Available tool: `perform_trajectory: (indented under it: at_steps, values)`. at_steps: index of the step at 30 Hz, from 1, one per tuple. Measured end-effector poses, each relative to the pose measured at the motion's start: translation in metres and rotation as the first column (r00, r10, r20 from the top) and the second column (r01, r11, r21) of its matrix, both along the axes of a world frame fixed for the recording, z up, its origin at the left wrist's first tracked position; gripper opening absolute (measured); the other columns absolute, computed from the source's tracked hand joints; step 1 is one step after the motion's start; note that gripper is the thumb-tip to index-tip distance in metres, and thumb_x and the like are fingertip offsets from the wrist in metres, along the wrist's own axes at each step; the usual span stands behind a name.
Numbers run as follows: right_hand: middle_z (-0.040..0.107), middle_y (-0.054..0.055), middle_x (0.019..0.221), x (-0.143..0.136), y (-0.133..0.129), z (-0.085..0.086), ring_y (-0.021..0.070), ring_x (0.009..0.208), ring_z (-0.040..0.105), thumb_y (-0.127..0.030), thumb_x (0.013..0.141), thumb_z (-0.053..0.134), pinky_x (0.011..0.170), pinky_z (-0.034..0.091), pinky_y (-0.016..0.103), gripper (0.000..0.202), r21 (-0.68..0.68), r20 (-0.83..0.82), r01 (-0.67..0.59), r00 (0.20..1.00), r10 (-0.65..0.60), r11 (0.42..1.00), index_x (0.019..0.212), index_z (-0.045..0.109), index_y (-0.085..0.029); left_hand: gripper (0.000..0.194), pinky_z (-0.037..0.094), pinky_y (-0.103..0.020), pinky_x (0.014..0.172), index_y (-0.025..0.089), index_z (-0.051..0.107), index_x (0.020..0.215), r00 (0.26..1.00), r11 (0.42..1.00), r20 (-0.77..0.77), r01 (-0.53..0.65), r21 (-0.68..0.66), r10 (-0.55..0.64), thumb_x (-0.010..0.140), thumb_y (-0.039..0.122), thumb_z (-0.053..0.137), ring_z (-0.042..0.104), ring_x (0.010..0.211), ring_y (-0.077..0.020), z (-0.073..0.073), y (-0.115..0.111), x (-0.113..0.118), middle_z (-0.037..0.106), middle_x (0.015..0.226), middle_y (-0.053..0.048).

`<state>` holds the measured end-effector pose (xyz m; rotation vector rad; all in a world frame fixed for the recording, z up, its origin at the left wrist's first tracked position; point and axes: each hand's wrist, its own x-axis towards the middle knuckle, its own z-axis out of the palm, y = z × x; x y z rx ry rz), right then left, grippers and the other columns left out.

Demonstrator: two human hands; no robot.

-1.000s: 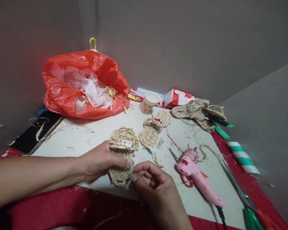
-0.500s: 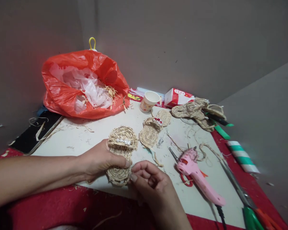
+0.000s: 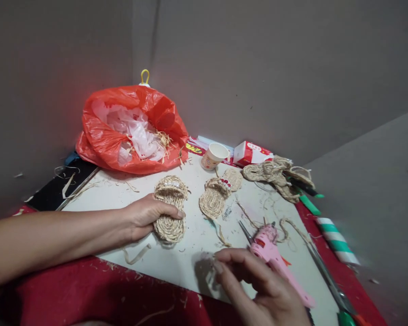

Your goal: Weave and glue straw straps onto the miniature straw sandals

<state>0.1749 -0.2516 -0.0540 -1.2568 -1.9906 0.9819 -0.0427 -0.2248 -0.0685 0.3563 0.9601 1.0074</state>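
A small woven straw slipper (image 3: 170, 228) with a row of white pearl beads on its strap is gripped in my left hand (image 3: 146, 215), thumb across its middle. My right hand (image 3: 254, 280) is apart from it, over the board's front, with thumb and forefinger pinched together. Whatever sits at those fingertips is too small to make out. Just beyond lies a second straw slipper (image 3: 212, 201) with red and white beads, beside an oval woven sole (image 3: 233, 179). A pink glue gun (image 3: 268, 246) lies partly behind my right hand.
A red plastic bag (image 3: 98, 149) with scraps stands at the back left by a phone (image 3: 63, 185). A paper cup (image 3: 211, 158), a tissue packet (image 3: 249, 154) and more woven pieces (image 3: 270, 174) line the back. Scissors (image 3: 329, 276) lie right on the white board (image 3: 177, 267).
My right hand has left the slipper's edge and moved right and toward me, fingertips pinched. The slipper in my left hand is tilted a little differently. The camera view has shifted.
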Motion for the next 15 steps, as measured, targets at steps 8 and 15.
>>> perform_trajectory:
  at_steps: [8,15]
  values:
    - [0.065,0.012,0.093,-0.049,0.007,-0.016,0.0225,0.077,0.062,-0.015,0.089,0.051,0.062,0.052,0.031,0.021,0.655,0.361,-0.397,0.912,0.195,0.643,0.106,0.062,-0.016,0.041,0.05,-0.03,0.076,0.012,0.07,0.095,0.99,0.973,-0.057,-0.113,0.202,0.127,0.056,0.001,0.068,0.065,0.073,-0.0161,0.005,-0.009,0.001,0.072,0.083,-0.006]
    - [0.066,0.012,0.091,-0.049,0.012,-0.026,0.0202,0.079,0.062,-0.007,0.089,0.046,0.067,0.051,0.029,0.019,0.657,0.377,-0.491,0.871,0.315,0.572,0.103,0.057,-0.012,0.036,0.049,-0.027,0.067,0.013,0.071,0.086,0.976,0.968,-0.157,-0.112,0.225,0.149,0.05,0.005,0.07,0.06,0.069,-0.0158,0.0,-0.01,0.0,0.069,0.075,-0.003]
